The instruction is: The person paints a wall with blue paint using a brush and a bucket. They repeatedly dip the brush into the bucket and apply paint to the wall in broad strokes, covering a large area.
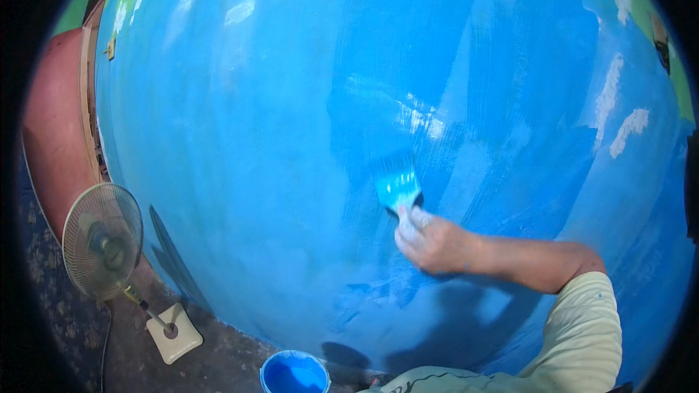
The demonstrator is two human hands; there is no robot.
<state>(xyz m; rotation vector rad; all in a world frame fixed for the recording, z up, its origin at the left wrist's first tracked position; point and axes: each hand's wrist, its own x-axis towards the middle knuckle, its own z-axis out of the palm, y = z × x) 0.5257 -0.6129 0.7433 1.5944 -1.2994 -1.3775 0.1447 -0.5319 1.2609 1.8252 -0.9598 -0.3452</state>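
Observation:
My right hand [434,240], its fingers smeared with pale paint, grips a wide flat paintbrush [398,183]. The bristles point up and lie against the wall [273,147], which bears blue paint in lighter and darker streaks. Wet paint shines just above the brush. My left hand is out of view. Below, at the foot of the wall, a round bucket of blue paint [295,374] stands on the floor.
A pedestal fan [104,245] stands on the dark floor at the left, near a doorway frame [90,98]. A switch [111,49] is on the left wall edge. White patches [609,98] and a wall fitting [659,41] show at the right.

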